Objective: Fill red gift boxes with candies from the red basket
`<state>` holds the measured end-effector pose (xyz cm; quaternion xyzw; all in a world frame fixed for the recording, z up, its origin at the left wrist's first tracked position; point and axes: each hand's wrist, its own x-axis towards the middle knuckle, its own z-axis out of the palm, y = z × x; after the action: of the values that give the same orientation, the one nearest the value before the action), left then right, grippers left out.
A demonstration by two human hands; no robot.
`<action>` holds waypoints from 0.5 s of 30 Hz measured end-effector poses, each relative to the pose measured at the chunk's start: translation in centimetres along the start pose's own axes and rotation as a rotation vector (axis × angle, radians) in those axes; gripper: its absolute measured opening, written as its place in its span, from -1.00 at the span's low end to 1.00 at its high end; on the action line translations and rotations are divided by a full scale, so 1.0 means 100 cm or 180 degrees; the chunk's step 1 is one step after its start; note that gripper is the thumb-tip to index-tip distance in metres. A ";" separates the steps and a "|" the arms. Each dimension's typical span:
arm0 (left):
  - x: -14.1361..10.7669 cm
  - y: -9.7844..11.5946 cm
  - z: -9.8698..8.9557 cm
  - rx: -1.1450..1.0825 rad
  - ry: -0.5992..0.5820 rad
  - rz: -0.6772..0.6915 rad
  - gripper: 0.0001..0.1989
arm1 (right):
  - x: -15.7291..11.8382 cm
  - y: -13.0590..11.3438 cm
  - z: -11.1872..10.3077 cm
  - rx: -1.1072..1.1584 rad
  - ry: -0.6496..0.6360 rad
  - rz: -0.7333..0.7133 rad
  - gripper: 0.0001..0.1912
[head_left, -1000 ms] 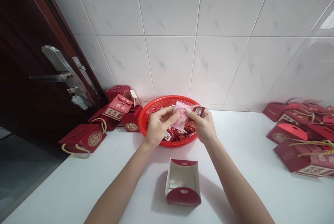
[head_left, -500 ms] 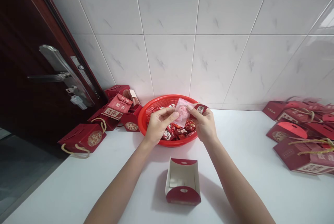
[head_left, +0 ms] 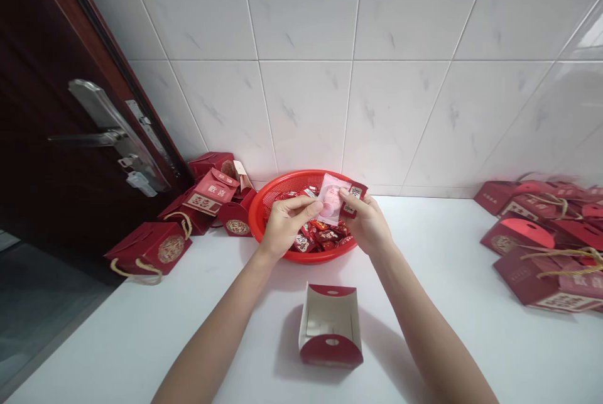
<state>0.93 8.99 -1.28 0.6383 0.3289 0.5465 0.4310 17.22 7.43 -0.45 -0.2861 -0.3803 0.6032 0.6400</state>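
Over the red plastic basket [head_left: 254,218], my left hand [head_left: 285,223] pinches the left edge of a pink wrapped candy packet [head_left: 331,195]. My right hand [head_left: 370,220] is closed on a dark red packet with white lettering [head_left: 359,190], and its thumb presses on the pink packet's right side. The two packets overlap side by side. Below them in the basket lie several red wrapped candies [head_left: 325,237], partly hidden by my hands. In front, an open red gift box [head_left: 331,350] with a pale inside stands on the white table, its flaps up.
Red gift boxes with rope handles [head_left: 153,248] are piled at the left, beside a dark door with a metal handle [head_left: 106,134]. More red boxes [head_left: 541,278] are heaped at the right. A tiled wall [head_left: 306,121] stands behind the white table [head_left: 424,278].
The dark red packet has turned and swung left, now lying close against the pink packet, which has straightened a little. Both hands stay above the basket.
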 end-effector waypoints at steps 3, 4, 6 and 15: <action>0.004 -0.009 -0.007 0.0365 -0.0185 -0.0016 -0.56 | 0.005 -0.001 -0.004 0.0286 0.0373 0.0000 -0.72; 0.007 -0.013 -0.010 0.0605 -0.0259 -0.0045 -0.57 | 0.007 -0.001 -0.007 0.0358 0.0496 0.0035 -0.74; 0.014 -0.023 -0.017 0.1344 -0.0446 -0.0079 -0.66 | 0.012 -0.002 -0.012 0.0461 0.0682 0.0169 -0.78; 0.049 -0.046 -0.016 0.3318 -0.2337 -0.0261 -0.62 | 0.021 0.011 -0.025 0.0228 0.0568 0.0423 -0.71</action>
<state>0.48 15.57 -3.43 0.8967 0.4066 0.0435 0.1691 18.67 9.89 -2.46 -0.3402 -0.2803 0.6296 0.6398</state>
